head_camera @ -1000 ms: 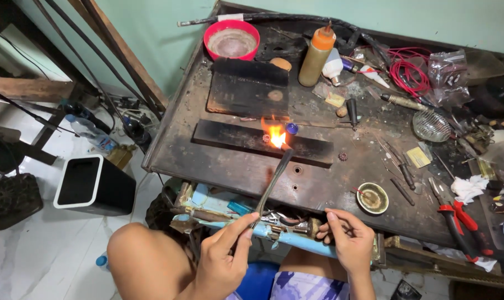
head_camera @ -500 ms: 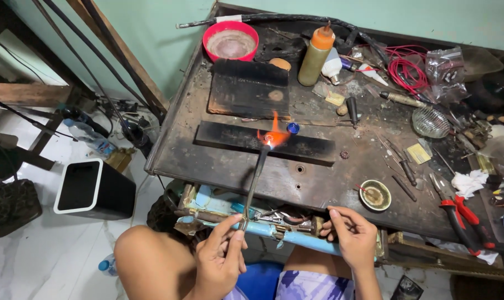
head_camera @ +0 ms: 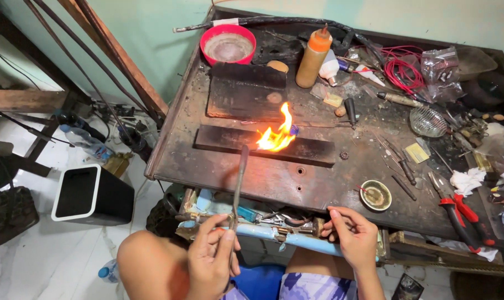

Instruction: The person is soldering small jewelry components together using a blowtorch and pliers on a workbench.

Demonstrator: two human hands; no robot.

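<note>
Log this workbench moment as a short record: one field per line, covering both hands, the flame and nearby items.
left hand: grips a torch by its lower end
right hand: at the bench edge, fingers pinched; what it holds cannot be told
flame: orange, burning over a dark slab
bench: dark, scorched
nearby: red bowl, orange bottle, red-handled pliers

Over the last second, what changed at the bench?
The flame on the dark block has grown taller and flares more to the left. The left hand still holds the torch, its tip aimed at the flame. The right hand stays at the bench edge; tools unmoved.
</note>
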